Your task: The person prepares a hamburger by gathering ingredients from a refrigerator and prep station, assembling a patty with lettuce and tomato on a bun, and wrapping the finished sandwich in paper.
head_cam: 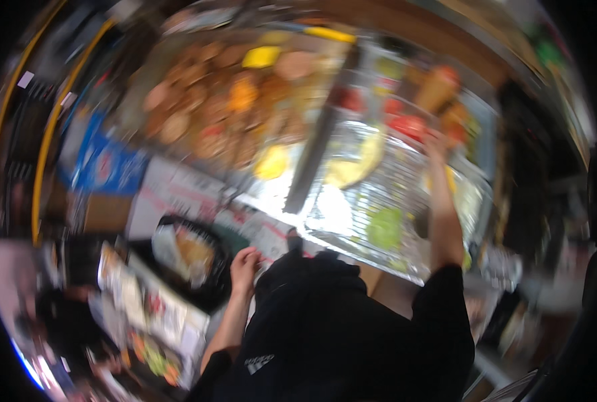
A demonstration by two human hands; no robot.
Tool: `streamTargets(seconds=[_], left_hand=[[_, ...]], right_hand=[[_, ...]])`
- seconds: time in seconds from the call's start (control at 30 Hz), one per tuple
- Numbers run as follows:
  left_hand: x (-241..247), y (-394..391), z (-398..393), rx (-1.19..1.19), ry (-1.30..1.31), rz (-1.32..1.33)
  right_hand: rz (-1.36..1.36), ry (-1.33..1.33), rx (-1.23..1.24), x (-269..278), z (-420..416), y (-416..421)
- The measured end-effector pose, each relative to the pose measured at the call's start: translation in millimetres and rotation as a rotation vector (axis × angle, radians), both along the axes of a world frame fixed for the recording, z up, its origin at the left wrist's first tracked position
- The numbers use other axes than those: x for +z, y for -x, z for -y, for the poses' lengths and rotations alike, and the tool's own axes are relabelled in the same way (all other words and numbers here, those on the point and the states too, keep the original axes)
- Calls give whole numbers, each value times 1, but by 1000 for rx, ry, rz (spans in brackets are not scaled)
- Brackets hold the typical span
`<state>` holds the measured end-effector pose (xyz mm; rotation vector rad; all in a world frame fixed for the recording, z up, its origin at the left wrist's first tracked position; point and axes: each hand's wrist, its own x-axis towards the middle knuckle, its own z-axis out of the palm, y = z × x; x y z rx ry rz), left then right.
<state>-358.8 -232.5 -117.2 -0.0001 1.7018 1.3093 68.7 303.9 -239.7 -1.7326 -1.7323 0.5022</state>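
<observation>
My right hand (435, 143) reaches forward to a container of red tomato slices (408, 126); blur hides whether its fingers hold anything. Under that forearm lies a metal tray with a wire rack (399, 171), bearing pale yellow food (356, 163) and a green lettuce leaf (386, 228). My left hand (247, 257) is raised near my waist, fingers curled, beside a black bowl (223, 281) with wrapped food inside. Ahead on the left, a griddle (283, 191) carries many browned round patties (188, 100) and several yellow pieces (261, 57).
A blue printed package (110, 161) stands left of the griddle, above a cardboard box (106, 213). At the lower left a person in black (70, 321) is near a tray of green and orange food (155, 359). A dark divider (318, 145) separates griddle and rack tray.
</observation>
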Motion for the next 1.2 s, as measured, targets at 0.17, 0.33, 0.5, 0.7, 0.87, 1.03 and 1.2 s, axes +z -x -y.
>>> streamTargets(seconds=[0.17,0.33,0.5,0.7,0.87,1.03,1.2], left_hand=[[19,0,55,142,-22,-225],[-1,55,125,253,33,-603],[40,166,186,374,354,-1084],[62,279,312,134,895,-1412],[45,306,357,-110,968,-1340],[37,323,378,-267,892,-1207],[46,332,385,-413,808,-1163]], right_hand=[[-875,229,220,65,93,74],[-720,273,244,84,143,86],[-797,162,118,150,223,136],[-627,-4,184,208,282,201],[-434,-67,308,251,344,288],[-415,41,440,260,407,362],[-394,226,652,250,459,423]])
